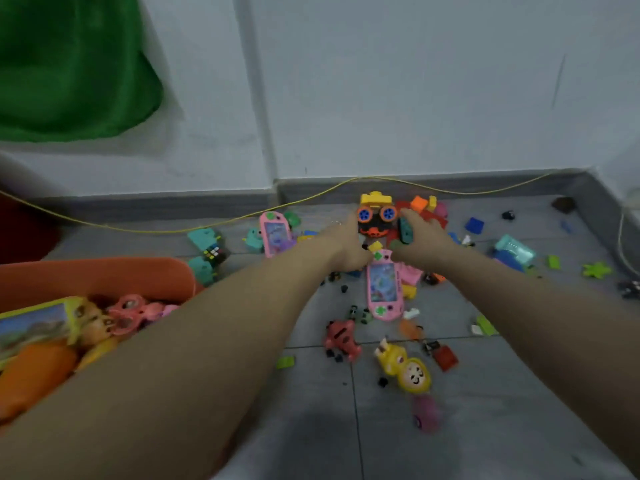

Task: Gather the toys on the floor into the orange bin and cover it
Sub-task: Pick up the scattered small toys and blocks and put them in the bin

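The toy truck (375, 216) looks light, hard plastic, best cupped by its sides and wheels. It sits at twelve o'clock in the toy pile, between both hands: the left hand (346, 245) curls against its left side, the right hand (420, 237) grips its right. The orange bin (104, 277) waits at nine o'clock.

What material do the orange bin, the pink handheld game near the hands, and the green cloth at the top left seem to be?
Orange bin: likely moulded plastic, with a smooth, even, rounded rim. Pink handheld water game: hard glossy plastic with a clear window, judging by its sheen. Green cloth: soft fabric, perhaps fleece, because it hangs in folds with a matte, fuzzy look.
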